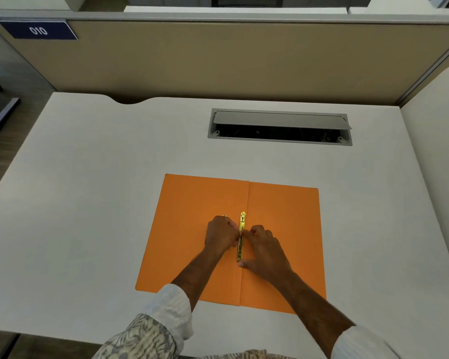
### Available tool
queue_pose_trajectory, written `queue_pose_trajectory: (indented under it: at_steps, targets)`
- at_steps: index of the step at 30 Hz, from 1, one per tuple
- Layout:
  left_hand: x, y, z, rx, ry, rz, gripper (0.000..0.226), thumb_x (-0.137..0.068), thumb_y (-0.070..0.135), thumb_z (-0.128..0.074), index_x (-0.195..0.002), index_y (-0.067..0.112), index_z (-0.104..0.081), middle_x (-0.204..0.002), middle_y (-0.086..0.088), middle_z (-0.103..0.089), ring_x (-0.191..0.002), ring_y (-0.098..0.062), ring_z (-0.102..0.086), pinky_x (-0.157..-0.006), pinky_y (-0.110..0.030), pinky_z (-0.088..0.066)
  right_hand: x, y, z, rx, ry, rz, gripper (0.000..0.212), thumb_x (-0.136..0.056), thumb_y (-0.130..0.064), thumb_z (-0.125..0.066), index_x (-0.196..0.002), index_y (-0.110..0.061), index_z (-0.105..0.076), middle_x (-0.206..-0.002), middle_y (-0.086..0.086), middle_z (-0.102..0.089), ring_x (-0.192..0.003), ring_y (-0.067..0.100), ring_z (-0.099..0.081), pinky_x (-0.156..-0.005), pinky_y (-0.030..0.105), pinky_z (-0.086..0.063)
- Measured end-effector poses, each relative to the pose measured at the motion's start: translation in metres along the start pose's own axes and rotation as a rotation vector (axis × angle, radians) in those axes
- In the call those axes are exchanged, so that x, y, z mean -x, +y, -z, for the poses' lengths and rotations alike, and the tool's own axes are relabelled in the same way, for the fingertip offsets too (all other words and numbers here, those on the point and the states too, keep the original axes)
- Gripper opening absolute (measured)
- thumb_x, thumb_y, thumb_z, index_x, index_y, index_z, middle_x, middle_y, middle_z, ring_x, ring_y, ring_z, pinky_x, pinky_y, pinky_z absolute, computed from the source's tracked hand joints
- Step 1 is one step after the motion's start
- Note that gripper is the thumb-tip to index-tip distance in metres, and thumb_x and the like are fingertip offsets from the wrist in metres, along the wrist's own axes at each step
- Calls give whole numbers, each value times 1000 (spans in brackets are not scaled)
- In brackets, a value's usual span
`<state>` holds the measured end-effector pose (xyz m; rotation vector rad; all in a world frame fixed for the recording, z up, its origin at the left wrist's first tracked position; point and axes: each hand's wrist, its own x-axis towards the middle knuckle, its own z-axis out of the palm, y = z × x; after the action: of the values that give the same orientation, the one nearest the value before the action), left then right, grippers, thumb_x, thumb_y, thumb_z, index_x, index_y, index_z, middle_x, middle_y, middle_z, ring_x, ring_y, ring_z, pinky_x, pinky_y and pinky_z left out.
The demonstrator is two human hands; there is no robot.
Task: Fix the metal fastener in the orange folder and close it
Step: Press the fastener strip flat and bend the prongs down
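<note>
My rolled-up sleeves (166,309) sit nearest, patterned cloth with pale cuffs pushed back, and my bare forearms reach out from them over the white desk (88,203). My left hand (222,234) is curled into a loose fist on the left leaf of the orange folder (192,216), its fingertips pinched in against the metal fastener (241,237); something small and shiny shows just above its knuckles, too tiny to tell what. My right hand (266,251) lies on the right leaf, fingers bent narrow with the tips meeting the left hand at the middle of the gold strip, while the thumb presses flat beside the strip's near end. Whether either hand actually grips the strip or only presses on it, I cannot tell. The folder lies open and flat in the middle of the desk, the fastener running along its centre fold. Further back, the grey cable tray (280,126) set into the desk has its lid tipped up, dark inside, with contents unclear.
</note>
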<state>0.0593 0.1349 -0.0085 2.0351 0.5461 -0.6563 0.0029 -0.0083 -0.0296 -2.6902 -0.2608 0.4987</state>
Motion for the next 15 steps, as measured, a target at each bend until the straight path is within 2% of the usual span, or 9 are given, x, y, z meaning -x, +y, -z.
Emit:
queue_pose_trajectory:
  at_steps: [2, 4, 8, 11, 15]
  targets:
    - [0, 0, -2, -2, 25, -20, 3, -73, 5, -74, -72, 4, -71, -61, -15, -73, -49, -20, -67, -57, -37, -63, 0, 1, 1, -18, -10, 6, 88, -64, -61, -77, -137, -28, -42, -133, 1, -46, -114, 23, -48, -89, 38, -49]
    - [1, 0, -5, -1, 51, -34, 2, -73, 4, -72, -71, 4, -71, -66, -18, -74, -55, -26, -70, -63, -41, -64, 0, 2, 2, -17, -14, 15, 88, -66, -61, -76, -139, -26, -41, -134, 2, -45, -114, 24, -48, -90, 38, -48]
    - [0, -2, -10, 16, 78, -60, 5, -73, 6, -69, -70, 2, -70, -65, -18, -74, -60, -33, -73, -62, -45, -64, 1, 1, 3, 10, -9, 22, 92, -69, -58, -76, -144, -29, -32, -132, 3, -46, -112, 24, -49, -88, 37, -49]
    - [1, -2, -10, 20, 73, -72, 6, -74, 6, -71, -71, 1, -69, -66, -20, -73, -61, -35, -73, -62, -46, -64, 0, 0, 4, 15, -25, 21, 91, -69, -57, -77, -144, -30, -32, -132, 4, -47, -112, 24, -49, -87, 37, -50]
    - [0, -2, -8, 54, 41, -57, 6, -75, 3, -74, -76, -1, -70, -70, -21, -73, -57, -29, -71, -61, -47, -64, -2, -5, 6, 47, -42, 7, 89, -68, -54, -79, -142, -29, -34, -129, 4, -47, -111, 25, -49, -85, 38, -50]
